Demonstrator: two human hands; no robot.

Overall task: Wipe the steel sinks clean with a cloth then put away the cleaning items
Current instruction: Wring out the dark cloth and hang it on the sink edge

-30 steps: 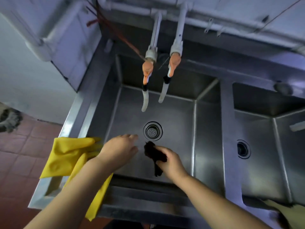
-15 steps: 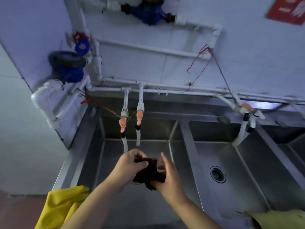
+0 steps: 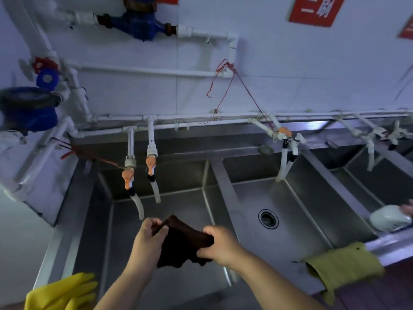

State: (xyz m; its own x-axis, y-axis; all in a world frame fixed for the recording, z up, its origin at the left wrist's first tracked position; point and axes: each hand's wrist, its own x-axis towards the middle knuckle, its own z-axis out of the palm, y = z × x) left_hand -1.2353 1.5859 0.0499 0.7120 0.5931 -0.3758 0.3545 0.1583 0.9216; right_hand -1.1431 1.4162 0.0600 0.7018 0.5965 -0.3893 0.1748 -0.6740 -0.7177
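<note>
A dark brown cloth (image 3: 182,241) is stretched between both my hands, held in the air above the left steel sink (image 3: 190,204). My left hand (image 3: 149,240) pinches its upper left corner. My right hand (image 3: 220,246) grips its right edge. The middle steel sink (image 3: 297,211) lies to the right, with a round drain (image 3: 268,218) in its floor. A third sink (image 3: 380,180) shows at the far right.
Yellow rubber gloves (image 3: 60,291) hang over the front left rim. An olive cloth (image 3: 342,265) drapes over the front edge by the middle sink. A white object (image 3: 390,218) rests on the divider at right. Orange-handled taps (image 3: 138,173) with white hoses hang over the left sink.
My hands lifted the cloth from the left sink's floor near the drain and pulled it open between them. The view tilted up, so the wall and pipes now show.
</note>
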